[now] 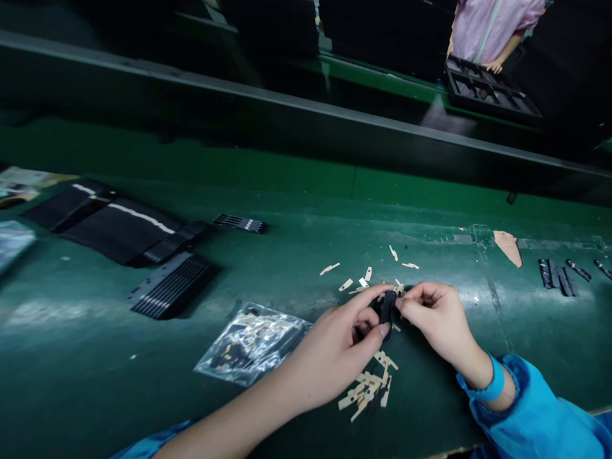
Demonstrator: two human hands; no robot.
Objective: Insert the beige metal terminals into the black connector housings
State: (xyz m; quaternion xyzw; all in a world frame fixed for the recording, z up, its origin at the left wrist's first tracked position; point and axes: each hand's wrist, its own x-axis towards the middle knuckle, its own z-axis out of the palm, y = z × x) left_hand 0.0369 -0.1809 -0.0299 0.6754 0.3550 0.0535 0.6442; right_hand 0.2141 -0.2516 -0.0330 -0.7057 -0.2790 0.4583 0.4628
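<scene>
My left hand (337,341) grips a small black bar-shaped part (387,307) between thumb and forefinger, above the green bench. Close against the part's upper right side, the fingertips of my right hand (433,315) are pinched together; what they hold, if anything, is hidden. Small cream-coloured flat pieces (366,280) lie scattered just beyond the hands. A heap of similar cream strips (370,386) sits below my left hand. Left of that hand lies a clear plastic bag (253,341) with small parts inside.
Stacked black bars (172,287) and a wide black stack with white marks (119,223) lie at left. Several black parts (557,277) and a tan scrap (507,247) are at right. Behind a long rail (287,99), a person in pink (492,29) touches a black compartment tray (492,92).
</scene>
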